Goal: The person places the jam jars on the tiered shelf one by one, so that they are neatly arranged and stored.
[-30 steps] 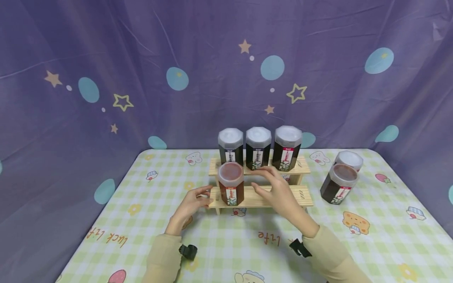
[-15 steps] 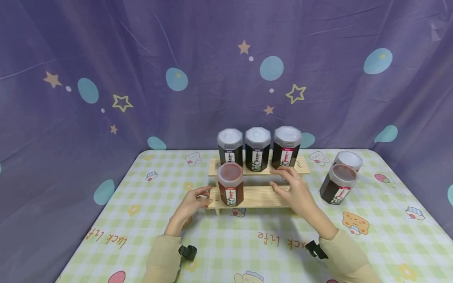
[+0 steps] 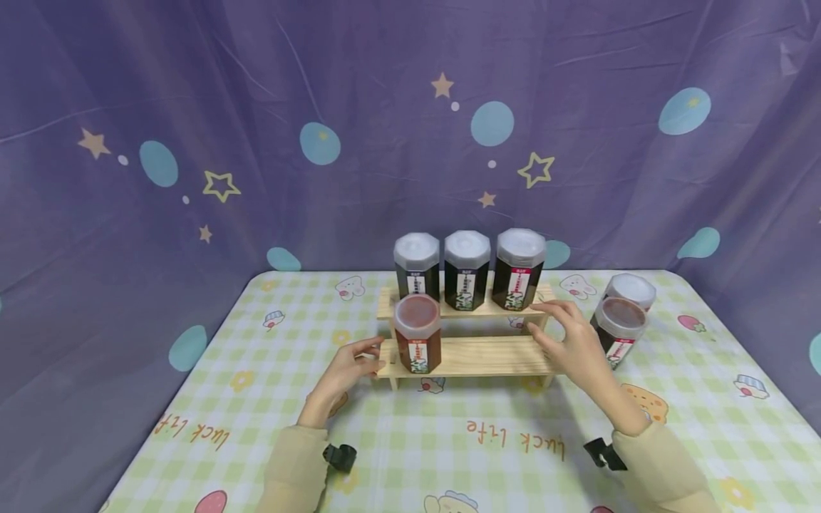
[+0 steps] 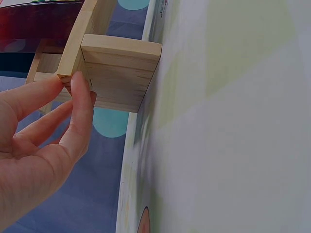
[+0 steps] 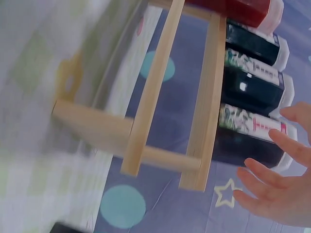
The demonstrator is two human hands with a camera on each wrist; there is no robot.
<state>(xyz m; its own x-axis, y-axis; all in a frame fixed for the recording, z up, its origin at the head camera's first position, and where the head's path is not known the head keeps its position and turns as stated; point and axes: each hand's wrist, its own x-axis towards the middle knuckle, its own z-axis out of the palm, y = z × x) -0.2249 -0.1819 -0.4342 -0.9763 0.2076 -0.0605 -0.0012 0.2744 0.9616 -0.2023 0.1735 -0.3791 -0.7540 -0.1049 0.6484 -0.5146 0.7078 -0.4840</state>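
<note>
Right hand (image 3: 567, 342): has moved rightward along the wooden rack (image 3: 481, 348) since the earlier frames, and is now near its right end; fingers apart and loosely bent, holding nothing.
Tablecloth (image 3: 398, 456): green-and-white check with cartoon prints.
Left hand (image 3: 348, 367): in the same spot as before, thumb and finger pinching the left end of the lower shelf (image 3: 497, 358).
Reddish jar (image 3: 419, 349): upright on that shelf, toward its left end, label facing forward.
Front loose jar (image 3: 621, 319): on the cloth right of the rack, partly behind the right hand.
Rear loose jar (image 3: 631, 286): just behind it, half hidden.
Upper shelf (image 3: 482, 311): bears three dark jars (image 3: 467, 285) in a row, white-lidded.
Curtain (image 3: 385, 107): purple, with stars and blue spots.
</note>
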